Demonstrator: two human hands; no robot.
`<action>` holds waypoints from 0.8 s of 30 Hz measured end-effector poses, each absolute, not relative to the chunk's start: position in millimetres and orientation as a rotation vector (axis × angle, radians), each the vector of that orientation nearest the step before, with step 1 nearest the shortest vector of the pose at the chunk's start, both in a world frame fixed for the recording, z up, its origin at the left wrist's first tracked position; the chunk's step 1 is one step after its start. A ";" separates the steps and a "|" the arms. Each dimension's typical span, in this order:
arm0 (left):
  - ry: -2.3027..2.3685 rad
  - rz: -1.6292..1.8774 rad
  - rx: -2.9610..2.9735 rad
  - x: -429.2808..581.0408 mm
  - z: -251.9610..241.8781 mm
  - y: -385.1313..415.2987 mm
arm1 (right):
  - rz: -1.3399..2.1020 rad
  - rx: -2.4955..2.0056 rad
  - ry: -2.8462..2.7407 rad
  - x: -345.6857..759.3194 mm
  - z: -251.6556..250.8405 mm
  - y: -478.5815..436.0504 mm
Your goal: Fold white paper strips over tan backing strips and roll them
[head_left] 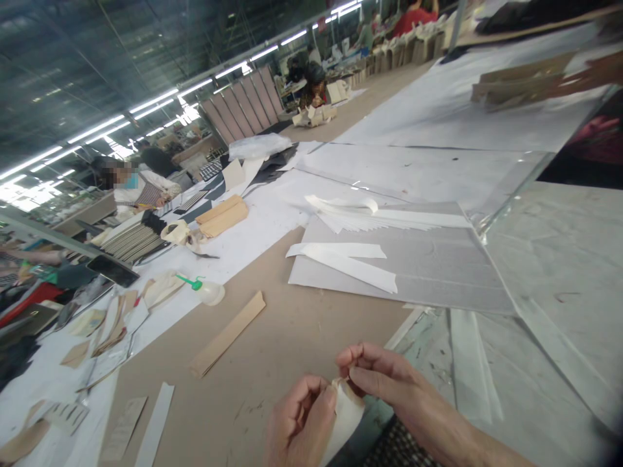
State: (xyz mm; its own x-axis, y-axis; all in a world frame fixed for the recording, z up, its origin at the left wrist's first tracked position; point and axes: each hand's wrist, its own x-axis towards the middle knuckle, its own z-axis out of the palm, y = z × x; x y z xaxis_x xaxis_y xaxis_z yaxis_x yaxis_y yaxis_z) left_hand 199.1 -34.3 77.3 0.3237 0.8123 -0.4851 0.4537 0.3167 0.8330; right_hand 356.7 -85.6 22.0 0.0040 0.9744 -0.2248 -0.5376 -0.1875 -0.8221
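A cream piece of material point(346, 415) is held between both hands at the bottom centre, near the table's front edge. My left hand point(304, 418) pinches its upper left edge between thumb and bent fingers. Close beside it, my right hand point(384, 379) has thumb and fingertips together at the piece's top edge. The lower part of the piece runs down out of view behind my left hand. White strips point(350, 263) lie on a grey sheet point(428, 259) beyond the hands.
On the brown table surface point(292, 337) lie a tan folded strip point(231, 334) and a white strip point(154, 425). A bottle with a green spout point(210, 292) stands further left. Tan pieces point(222, 216) lie beyond. A person point(141, 188) works at the far left.
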 end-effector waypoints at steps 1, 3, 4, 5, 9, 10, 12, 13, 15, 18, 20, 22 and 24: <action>1.307 0.358 1.327 198.6 75.3 -34.3 | 1.508 -0.976 -0.682 357.7 23.3 -86.2; 1.303 0.377 1.381 197.4 70.7 -34.6 | 1.426 -1.056 -0.830 359.2 26.8 -87.0; 1.296 0.390 1.428 196.8 68.4 -35.0 | 1.365 -1.109 -0.908 359.6 28.7 -87.1; 1.293 0.399 1.484 196.2 66.2 -35.4 | 1.295 -1.163 -0.978 359.6 30.4 -87.1; 1.299 0.360 1.665 194.6 60.2 -36.6 | 1.087 -1.299 -1.129 359.0 34.1 -86.1; 1.297 0.346 1.681 194.4 59.2 -36.6 | 1.062 -1.316 -1.149 359.2 34.4 -85.8; 1.287 0.335 1.692 194.4 57.9 -36.7 | 1.028 -1.349 -1.187 359.9 34.7 -85.5; 1.285 0.335 1.693 194.6 57.6 -36.7 | 1.012 -1.367 -1.207 360.3 34.7 -85.5; 1.291 0.339 1.684 195.5 58.0 -37.0 | 0.981 -1.401 -1.245 360.8 34.9 -85.6; 1.295 0.356 1.652 197.1 60.7 -37.7 | 0.958 -1.421 -1.273 361.3 35.9 -85.7; 1.287 0.362 1.616 197.6 63.3 -38.0 | 0.997 -1.393 -1.255 362.4 36.6 -85.4; 1.285 0.354 1.559 197.5 65.9 -37.9 | 1.111 -1.326 -1.197 365.0 36.4 -85.6; 1.298 0.334 1.477 197.4 67.9 -37.3 | 1.267 -1.227 -1.099 368.5 34.1 -86.8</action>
State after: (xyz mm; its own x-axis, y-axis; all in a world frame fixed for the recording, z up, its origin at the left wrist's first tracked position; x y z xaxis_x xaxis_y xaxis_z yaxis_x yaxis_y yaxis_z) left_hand 197.4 -37.3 67.9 0.3626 0.8329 -0.4180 0.5273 0.1864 0.8290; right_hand 368.5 -86.8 34.1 0.0320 0.9968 -0.0726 -0.0695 -0.0702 -0.9951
